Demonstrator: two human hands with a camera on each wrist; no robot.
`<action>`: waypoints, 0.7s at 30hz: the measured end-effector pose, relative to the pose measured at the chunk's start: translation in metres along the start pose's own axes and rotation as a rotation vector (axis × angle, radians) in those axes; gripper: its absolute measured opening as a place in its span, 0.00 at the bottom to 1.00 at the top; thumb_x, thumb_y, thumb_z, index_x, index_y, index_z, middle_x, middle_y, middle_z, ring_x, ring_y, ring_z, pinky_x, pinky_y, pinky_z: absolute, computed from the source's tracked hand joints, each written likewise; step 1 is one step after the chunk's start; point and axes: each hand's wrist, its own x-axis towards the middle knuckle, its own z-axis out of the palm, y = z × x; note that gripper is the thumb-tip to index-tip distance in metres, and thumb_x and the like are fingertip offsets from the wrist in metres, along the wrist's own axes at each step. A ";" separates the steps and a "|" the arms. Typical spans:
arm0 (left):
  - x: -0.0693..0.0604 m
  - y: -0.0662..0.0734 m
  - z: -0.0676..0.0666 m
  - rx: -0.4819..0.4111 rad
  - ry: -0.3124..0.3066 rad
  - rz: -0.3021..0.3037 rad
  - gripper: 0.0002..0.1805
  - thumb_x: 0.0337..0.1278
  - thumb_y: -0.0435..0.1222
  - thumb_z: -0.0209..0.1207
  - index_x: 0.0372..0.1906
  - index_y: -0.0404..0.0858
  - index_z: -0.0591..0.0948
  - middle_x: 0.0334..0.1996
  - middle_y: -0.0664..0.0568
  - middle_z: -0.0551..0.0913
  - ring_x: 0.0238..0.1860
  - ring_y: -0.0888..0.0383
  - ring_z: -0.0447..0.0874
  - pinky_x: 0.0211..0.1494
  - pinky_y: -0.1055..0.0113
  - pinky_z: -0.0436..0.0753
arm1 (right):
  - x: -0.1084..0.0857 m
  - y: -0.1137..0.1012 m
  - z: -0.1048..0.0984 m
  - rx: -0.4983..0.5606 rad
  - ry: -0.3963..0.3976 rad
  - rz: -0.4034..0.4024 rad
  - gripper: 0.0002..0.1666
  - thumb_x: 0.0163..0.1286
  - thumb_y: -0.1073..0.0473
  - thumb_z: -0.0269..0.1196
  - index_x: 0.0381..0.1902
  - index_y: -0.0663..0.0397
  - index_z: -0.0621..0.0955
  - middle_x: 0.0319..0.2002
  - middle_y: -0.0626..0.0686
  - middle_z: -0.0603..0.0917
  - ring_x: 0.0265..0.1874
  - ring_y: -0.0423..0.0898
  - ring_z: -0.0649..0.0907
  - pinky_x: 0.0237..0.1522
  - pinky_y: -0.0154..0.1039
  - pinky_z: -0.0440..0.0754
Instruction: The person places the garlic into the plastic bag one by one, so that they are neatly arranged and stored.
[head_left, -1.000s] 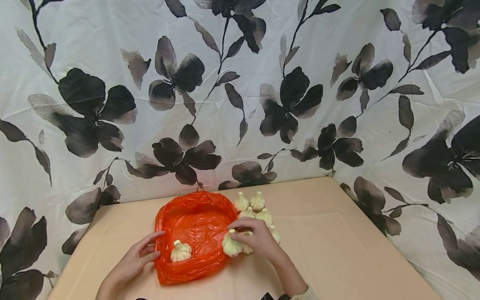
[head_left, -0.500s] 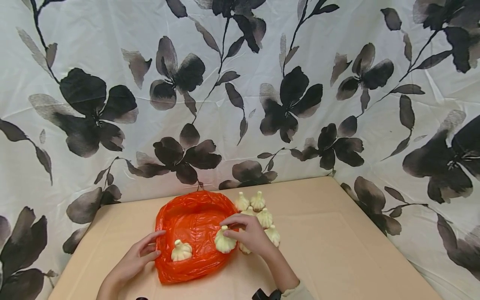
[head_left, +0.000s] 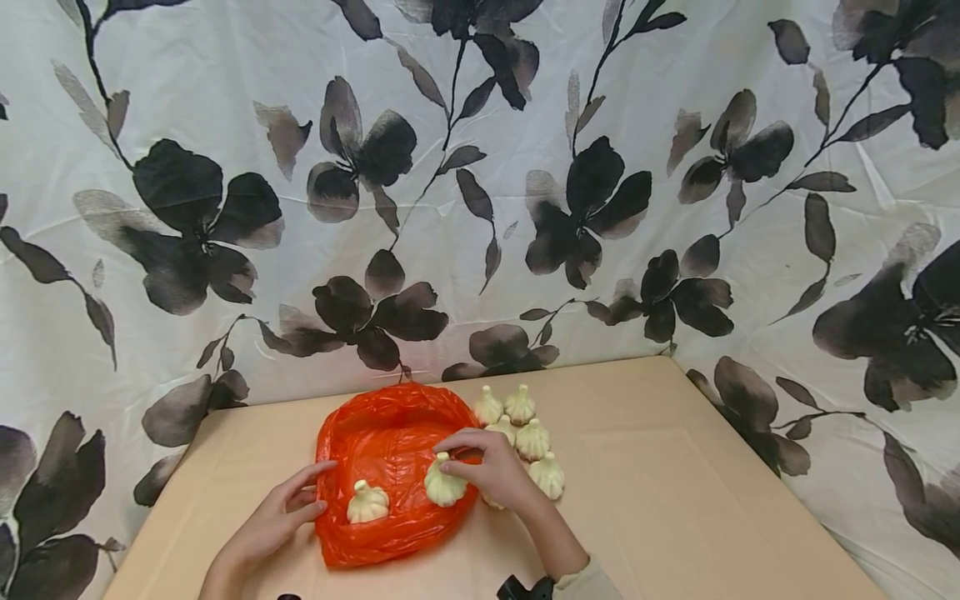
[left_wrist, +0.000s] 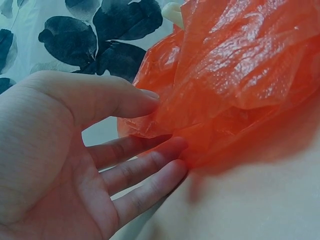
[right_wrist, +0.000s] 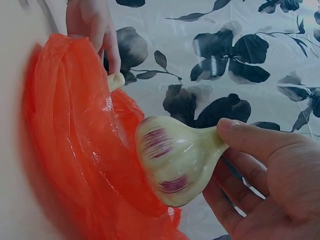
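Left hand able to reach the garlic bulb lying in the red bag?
Probably: garlic bulb lies near left hand, red plastic bag open above it, though that hand holds the bag's edge.

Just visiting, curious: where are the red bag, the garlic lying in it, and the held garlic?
Red bag point(head_left: 375, 545): head view, front wall.
Garlic lying inside point(head_left: 368, 505): head view, body.
Held garlic point(right_wrist: 172, 160): right wrist view, rounded body.
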 end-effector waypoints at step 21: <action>0.000 -0.001 0.001 0.015 0.021 -0.019 0.34 0.64 0.39 0.58 0.73 0.43 0.61 0.68 0.33 0.64 0.59 0.43 0.75 0.59 0.47 0.77 | 0.007 -0.026 0.005 0.028 -0.026 0.002 0.14 0.61 0.65 0.67 0.46 0.56 0.86 0.43 0.56 0.87 0.41 0.50 0.84 0.43 0.31 0.81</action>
